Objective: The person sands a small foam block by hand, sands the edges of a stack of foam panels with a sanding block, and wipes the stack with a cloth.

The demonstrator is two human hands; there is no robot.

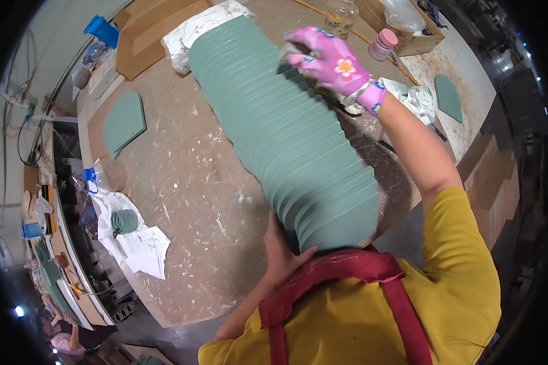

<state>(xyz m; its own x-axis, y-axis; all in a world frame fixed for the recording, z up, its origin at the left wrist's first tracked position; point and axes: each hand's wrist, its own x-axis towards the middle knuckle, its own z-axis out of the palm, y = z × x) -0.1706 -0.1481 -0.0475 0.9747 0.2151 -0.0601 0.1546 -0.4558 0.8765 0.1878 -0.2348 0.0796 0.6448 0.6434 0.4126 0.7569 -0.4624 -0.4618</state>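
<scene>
A long, fanned row of thin green sheets [286, 134] with rounded edges runs from the far side of the table to my waist. My bare left hand [281, 248] clasps the near left corner of the row, thumb across the near end and fingers along the side. Above the far right edge of the row is my right hand [332, 61], in a pink flowered glove. Its fingers are curled together around something small and greyish, blurred by motion. The far end of the row rests against a white wrapped bundle [179, 52].
Loose green pieces [125, 121] lie at left, another green piece [449, 97] at far right. A green roll [125, 222] sits on white plastic. A glass jar [341, 18], a pink-lidded bottle [383, 44] and cardboard boxes [146, 36] stand at the back. A person [70, 337] is at lower left.
</scene>
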